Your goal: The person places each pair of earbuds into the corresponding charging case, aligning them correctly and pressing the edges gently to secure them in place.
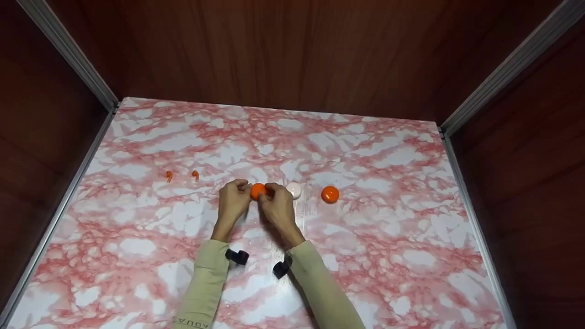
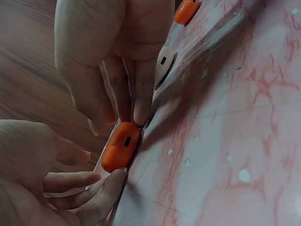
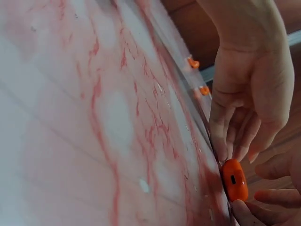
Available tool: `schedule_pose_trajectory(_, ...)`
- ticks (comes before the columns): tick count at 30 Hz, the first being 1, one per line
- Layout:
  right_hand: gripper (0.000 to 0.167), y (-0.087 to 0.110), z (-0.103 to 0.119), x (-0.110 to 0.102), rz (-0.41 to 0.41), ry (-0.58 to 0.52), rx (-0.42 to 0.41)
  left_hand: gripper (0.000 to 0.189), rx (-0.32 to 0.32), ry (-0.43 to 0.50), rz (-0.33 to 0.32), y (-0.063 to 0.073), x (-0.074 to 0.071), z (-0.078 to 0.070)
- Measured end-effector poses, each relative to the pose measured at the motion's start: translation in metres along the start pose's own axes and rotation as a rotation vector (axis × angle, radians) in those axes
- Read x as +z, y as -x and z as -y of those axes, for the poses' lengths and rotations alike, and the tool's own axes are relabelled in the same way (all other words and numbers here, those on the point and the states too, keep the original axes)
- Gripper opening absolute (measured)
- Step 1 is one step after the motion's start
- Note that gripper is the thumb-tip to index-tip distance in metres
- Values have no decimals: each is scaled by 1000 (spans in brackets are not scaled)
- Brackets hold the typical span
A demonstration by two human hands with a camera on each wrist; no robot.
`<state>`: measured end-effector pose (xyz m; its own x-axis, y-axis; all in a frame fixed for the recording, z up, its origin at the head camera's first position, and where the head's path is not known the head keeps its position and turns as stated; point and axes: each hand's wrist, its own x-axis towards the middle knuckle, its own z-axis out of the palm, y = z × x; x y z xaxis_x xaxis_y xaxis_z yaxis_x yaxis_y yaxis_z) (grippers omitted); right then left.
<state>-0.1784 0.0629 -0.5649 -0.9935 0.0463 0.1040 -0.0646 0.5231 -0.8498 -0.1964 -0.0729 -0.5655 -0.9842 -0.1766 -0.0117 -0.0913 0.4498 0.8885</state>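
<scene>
An orange earbud case sits on the marbled table between both hands, its dark charging port facing the wrists. Fingertips of the left hand touch its left end, with the thumb held apart from it in the left wrist view. From the opposite side the right hand reaches down, its fairly straight fingers right at the case's other end. A white earbud case lies just beyond the right hand, partly covered by it. Further right is a second orange earbud case.
Two orange earbuds, one farther left and one nearer the hands, lie on the table's left side. Dark wood panels with metal edge strips enclose the table at the back and sides.
</scene>
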Motion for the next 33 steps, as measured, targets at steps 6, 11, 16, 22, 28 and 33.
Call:
schedule_pose_trajectory(6,29,3,-1,3,-18,-13,-2,26,-19,-13,17,2,0,-4)
schedule_pose_trajectory(11,27,6,-1,2,-60,-50,-3,21,-39,-6,25,4,0,-8)
schedule_pose_trajectory(16,27,8,-2,-2,-88,-123,36,20,-73,82,39,6,-4,-14)
schedule_pose_trajectory(22,28,12,-2,-13,-118,-227,53,21,-98,207,83,9,-5,-23)
schedule_pose_trajectory(28,28,16,-4,-26,-109,-290,12,23,-108,334,129,13,-2,-29)
schedule_pose_trajectory(33,26,18,-8,-41,-97,-313,8,22,-50,367,143,17,6,-29)
